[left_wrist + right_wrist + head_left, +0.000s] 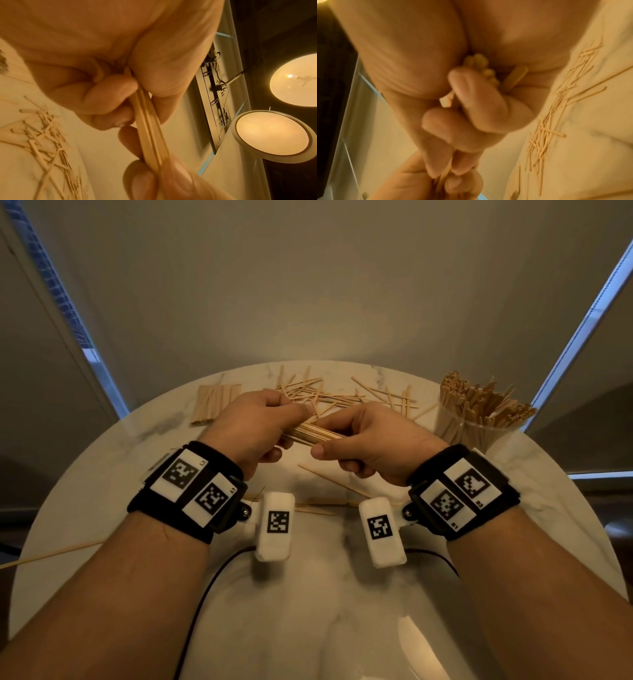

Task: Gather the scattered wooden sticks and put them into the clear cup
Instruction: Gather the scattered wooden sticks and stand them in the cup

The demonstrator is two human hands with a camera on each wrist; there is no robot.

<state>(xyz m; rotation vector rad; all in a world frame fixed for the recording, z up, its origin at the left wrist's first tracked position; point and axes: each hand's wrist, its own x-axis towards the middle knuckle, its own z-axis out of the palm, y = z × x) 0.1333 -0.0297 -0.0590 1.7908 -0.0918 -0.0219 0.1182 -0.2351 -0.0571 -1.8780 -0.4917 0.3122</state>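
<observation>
Both hands meet above the middle of the table and hold one bundle of wooden sticks point(313, 434) between them. My left hand point(263, 422) grips its left end, with fingers curled round the sticks point(147, 121). My right hand point(359, 436) grips the right end, and stick ends point(481, 65) poke out of its curled fingers. Scattered sticks point(342, 397) lie in a pile behind the hands. The clear cup point(476, 422) stands at the right, packed with upright sticks.
A neat stack of flat sticks point(214, 402) lies at the back left of the round marble table point(308, 594). A few loose sticks point(329, 481) lie in front of the hands. One long thin stick point(54, 553) overhangs the left edge. A black cable point(205, 594) runs near the front.
</observation>
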